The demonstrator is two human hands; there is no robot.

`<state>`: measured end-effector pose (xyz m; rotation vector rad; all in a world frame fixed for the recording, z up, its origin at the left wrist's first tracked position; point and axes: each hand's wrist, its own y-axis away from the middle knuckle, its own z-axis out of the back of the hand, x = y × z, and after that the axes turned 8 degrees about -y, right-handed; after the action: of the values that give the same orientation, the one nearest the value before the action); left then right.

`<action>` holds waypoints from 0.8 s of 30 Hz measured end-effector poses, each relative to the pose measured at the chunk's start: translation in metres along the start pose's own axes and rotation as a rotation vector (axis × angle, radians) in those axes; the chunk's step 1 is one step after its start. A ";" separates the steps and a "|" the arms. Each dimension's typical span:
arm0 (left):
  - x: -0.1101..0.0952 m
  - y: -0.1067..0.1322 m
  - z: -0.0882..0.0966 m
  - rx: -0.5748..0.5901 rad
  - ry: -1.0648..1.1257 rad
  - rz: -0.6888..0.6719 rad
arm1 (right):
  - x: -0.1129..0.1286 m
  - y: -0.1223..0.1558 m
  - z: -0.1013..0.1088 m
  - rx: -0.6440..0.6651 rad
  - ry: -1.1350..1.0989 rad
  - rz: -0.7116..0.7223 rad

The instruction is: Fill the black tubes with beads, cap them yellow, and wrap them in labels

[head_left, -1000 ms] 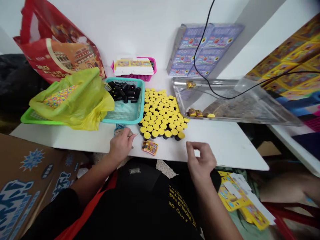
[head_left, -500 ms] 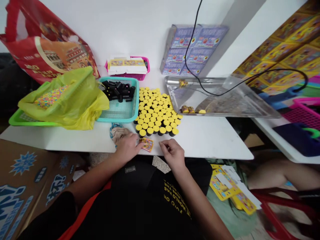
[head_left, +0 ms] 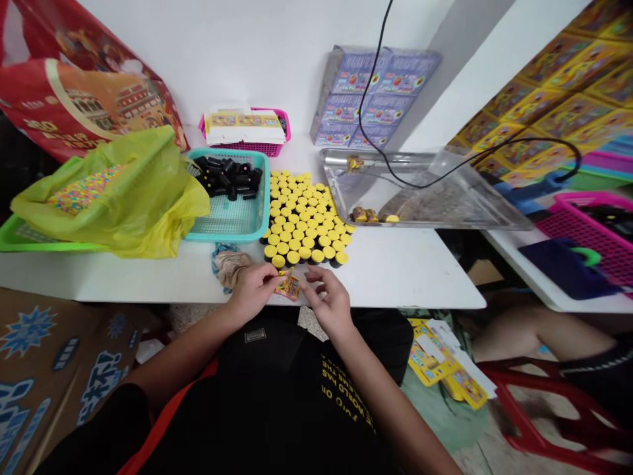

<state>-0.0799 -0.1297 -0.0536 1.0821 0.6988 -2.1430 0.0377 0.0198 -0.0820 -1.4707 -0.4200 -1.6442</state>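
My left hand (head_left: 254,290) pinches a small stack of yellow printed stickers (head_left: 289,285) at the table's front edge. My right hand (head_left: 329,300) is at the stack's right side, its fingers curled toward it and touching it. Just behind the stickers stands a packed cluster of small black tubes with yellow caps (head_left: 304,218). A crumpled beige and blue cloth (head_left: 230,264) lies by my left hand.
A teal basket (head_left: 232,224) holds loose black tubes. A yellow bag of coloured beads (head_left: 89,191) sits in a green tray at left. A clear tray (head_left: 445,204), a pink basket (head_left: 247,128), purple boxes (head_left: 370,99) and a black cable (head_left: 395,171) are behind. Someone's leg (head_left: 524,333) is at right.
My right hand moved left from open air to the sticker stack. My left hand shifted right from the cloth and took hold of the stickers, lifting them slightly.
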 end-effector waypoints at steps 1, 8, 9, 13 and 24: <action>-0.003 0.001 0.001 0.024 0.031 -0.014 | 0.002 -0.001 -0.001 0.029 -0.096 -0.039; -0.007 0.001 0.000 0.151 0.195 -0.011 | 0.016 0.000 -0.004 0.120 -0.416 -0.190; -0.007 0.001 0.000 0.169 0.175 -0.036 | 0.016 0.000 -0.003 0.125 -0.400 -0.181; -0.007 -0.002 0.000 0.203 0.139 -0.055 | 0.010 -0.004 0.008 0.077 -0.257 -0.147; -0.001 -0.003 -0.002 0.068 0.179 0.026 | -0.036 -0.056 0.060 -0.232 0.439 -0.042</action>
<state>-0.0808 -0.1262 -0.0535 1.3249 0.6921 -2.0785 0.0295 0.1090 -0.0847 -1.2155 -0.0143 -2.0377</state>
